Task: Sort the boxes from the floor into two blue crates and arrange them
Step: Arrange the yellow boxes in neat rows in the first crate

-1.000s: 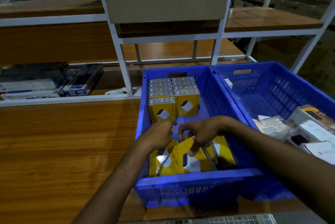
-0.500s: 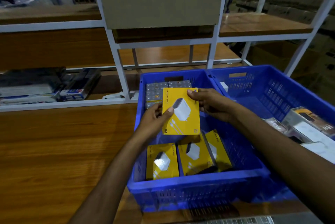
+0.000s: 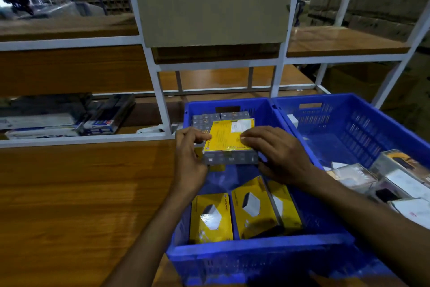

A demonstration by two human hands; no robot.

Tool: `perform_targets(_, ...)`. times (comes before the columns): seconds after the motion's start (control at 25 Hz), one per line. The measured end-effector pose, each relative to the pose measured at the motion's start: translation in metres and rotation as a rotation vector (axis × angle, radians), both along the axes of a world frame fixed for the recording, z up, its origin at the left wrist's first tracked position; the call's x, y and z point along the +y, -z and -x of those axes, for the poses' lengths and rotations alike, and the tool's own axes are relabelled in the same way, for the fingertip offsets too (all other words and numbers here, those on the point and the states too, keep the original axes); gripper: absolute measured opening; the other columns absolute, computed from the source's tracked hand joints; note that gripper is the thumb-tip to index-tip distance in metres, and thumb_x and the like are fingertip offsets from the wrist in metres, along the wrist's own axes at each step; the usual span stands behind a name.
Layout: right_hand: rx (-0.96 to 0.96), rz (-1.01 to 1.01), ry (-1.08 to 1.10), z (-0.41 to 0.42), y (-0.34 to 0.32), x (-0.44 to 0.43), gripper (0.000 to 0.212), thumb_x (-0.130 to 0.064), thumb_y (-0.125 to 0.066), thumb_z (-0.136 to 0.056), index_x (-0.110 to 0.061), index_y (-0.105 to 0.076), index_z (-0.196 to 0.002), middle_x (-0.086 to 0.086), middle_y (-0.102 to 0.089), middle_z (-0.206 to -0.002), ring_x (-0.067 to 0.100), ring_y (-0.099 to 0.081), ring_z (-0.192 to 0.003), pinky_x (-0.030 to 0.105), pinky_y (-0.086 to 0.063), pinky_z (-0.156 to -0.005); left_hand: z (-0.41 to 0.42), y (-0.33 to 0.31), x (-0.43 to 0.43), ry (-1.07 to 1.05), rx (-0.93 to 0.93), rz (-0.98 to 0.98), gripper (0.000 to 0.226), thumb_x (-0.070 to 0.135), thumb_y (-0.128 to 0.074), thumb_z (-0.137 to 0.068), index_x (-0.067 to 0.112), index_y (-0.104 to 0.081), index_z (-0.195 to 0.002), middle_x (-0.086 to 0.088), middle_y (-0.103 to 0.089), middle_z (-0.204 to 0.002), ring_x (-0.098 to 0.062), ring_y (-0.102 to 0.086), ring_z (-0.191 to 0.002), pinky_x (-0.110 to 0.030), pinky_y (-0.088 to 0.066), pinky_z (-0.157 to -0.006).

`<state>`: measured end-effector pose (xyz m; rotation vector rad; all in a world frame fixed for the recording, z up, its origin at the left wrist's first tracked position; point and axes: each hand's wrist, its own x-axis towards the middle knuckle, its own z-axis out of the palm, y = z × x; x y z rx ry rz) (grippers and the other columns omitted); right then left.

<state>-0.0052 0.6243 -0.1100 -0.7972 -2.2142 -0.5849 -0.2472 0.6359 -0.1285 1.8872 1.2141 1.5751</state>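
Since half a second ago, the yellow box [image 3: 229,141] is lying tipped back, its printed back face turned upward and its grey end toward the camera, where before its front with the white charger picture was facing out; both hands are gripping it over the middle of the left blue crate [image 3: 256,251], just in front of the grey-topped stack of boxes [image 3: 218,116] at the far end; the right blue crate [image 3: 363,124] is sitting touching it, holding clear-fronted white and dark packs [image 3: 384,182], one reading "65W"; both crates are resting on the wooden table [image 3: 81,193] before a white-framed shelf [image 3: 160,100]; the left hand [image 3: 188,161] is clasping the box's left edge, fingers [image 3: 197,136] curled onto the top; the right hand [image 3: 277,154] is pressing its fingers [image 3: 251,140] flat on the top, thumb under the right end; three loose yellow boxes [image 3: 210,217] are lying at the near end, the leftmost reading "LAPCARE".
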Motion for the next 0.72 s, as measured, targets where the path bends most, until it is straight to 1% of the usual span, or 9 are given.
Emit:
perform_targets(0.12, -0.069, -0.082, 0.008, 0.002, 0.0, -0.003, 0.023, -0.006, -0.068, -0.09, 0.001, -0.072, -0.112, 0.018, -0.072, -0.118, 0.036, -0.07, -0.104, 0.047, -0.056, -0.069, -0.002, -0.006, -0.01, 0.018, -0.022, -0.02, 0.045, -0.015, -0.082, -0.068, 0.013, -0.063, -0.098, -0.004, -0.049, -0.116, 0.01, -0.054, -0.104, -0.008, -0.047, -0.073)
perform_targets(0.2, -0.064, -0.023, 0.024, 0.001, -0.002, -0.002, 0.029, -0.006, -0.074, -0.084, 0.0, -0.071, -0.113, 0.017, -0.071, -0.119, 0.034, -0.069, -0.104, 0.046, -0.056, -0.073, -0.002, -0.005, -0.01, 0.042, -0.026, -0.007, 0.05, -0.019, -0.079, -0.068, 0.016, -0.063, -0.099, -0.003, -0.051, -0.115, 0.006, -0.057, -0.101, -0.009, -0.049, -0.07)
perform_targets(0.32, 0.2, 0.335, 0.086, 0.001, -0.013, 0.001, 0.05, -0.019, -0.08, -0.082, -0.012, -0.061, -0.128, 0.003, -0.068, -0.121, 0.017, -0.065, -0.103, 0.028, -0.055, -0.083, 0.001, -0.003, -0.002, 0.078, -0.103, 0.111, 0.055, -0.016, -0.078, -0.076, 0.028, -0.063, -0.105, -0.006, -0.059, -0.118, 0.0, -0.064, -0.096, -0.013, -0.053, -0.068)
perform_targets(0.4, 0.424, 0.647, 0.178, -0.005, -0.021, 0.01, 0.052, -0.026, -0.083, -0.085, -0.023, -0.053, -0.127, -0.011, -0.067, -0.109, 0.004, -0.063, -0.089, 0.011, -0.048, -0.072, 0.004, 0.0, 0.003, 0.054, -0.169, 0.176, 0.046, -0.005, -0.076, -0.085, 0.03, -0.063, -0.111, -0.004, -0.064, -0.12, -0.005, -0.068, -0.094, -0.019, -0.057, -0.07)
perform_targets(0.44, 0.502, 0.799, 0.222, -0.011, -0.022, 0.018, 0.051, -0.024, -0.085, -0.084, -0.025, -0.051, -0.122, -0.014, -0.066, -0.1, 0.0, -0.062, -0.083, 0.008, -0.047, -0.066, 0.006, 0.002, 0.006, 0.035, -0.208, 0.198, 0.039, -0.001, -0.075, -0.088, 0.027, -0.063, -0.111, -0.002, -0.066, -0.119, -0.006, -0.069, -0.091, -0.019, -0.056, -0.071)
perform_targets(0.52, 0.479, 0.955, 0.308, -0.022, -0.012, 0.033, 0.051, -0.019, -0.086, -0.083, -0.024, -0.048, -0.117, -0.01, -0.066, -0.093, 0.005, -0.065, -0.083, 0.014, -0.05, -0.065, 0.007, 0.004, 0.013, 0.008, -0.269, 0.261, 0.027, 0.0, -0.072, -0.091, 0.019, -0.063, -0.108, 0.0, -0.068, -0.115, 0.001, -0.066, -0.079, -0.016, -0.052, -0.068)
perform_targets(0.6, 0.361, 1.003, 0.393, -0.024, 0.001, 0.047, 0.053, -0.01, -0.085, -0.08, -0.021, -0.047, -0.115, 0.001, -0.069, -0.098, 0.023, -0.068, -0.092, 0.035, -0.055, -0.072, 0.004, 0.004, 0.02, -0.016, -0.235, 0.301, 0.019, 0.0, -0.07, -0.092, 0.012, -0.064, -0.106, -0.003, -0.069, -0.111, 0.004, -0.064, -0.074, -0.011, -0.05, -0.065)
perform_targets(0.64, 0.316, 1.037, 0.436, -0.022, 0.007, 0.054, 0.054, -0.005, -0.084, -0.078, -0.018, -0.048, -0.115, 0.005, -0.068, -0.103, 0.027, -0.066, -0.097, 0.042, -0.055, -0.076, 0.003, 0.004, 0.022, -0.036, -0.191, 0.29, 0.018, 0.0, -0.07, -0.092, 0.011, -0.064, -0.104, -0.004, -0.068, -0.111, 0.003, -0.064, -0.077, -0.009, -0.049, -0.065)
perform_targets(0.72, 0.289, 1.13, 0.538, -0.016, 0.018, 0.068, 0.057, 0.001, -0.083, -0.074, -0.014, -0.051, -0.118, 0.008, -0.064, -0.111, 0.028, -0.064, -0.101, 0.042, -0.057, -0.078, 0.003, 0.005, 0.025, -0.069, -0.133, 0.246, 0.018, 0.001, -0.07, -0.091, 0.015, -0.064, -0.099, -0.005, -0.066, -0.112, 0.0, -0.065, -0.09, -0.009, -0.051, -0.071)
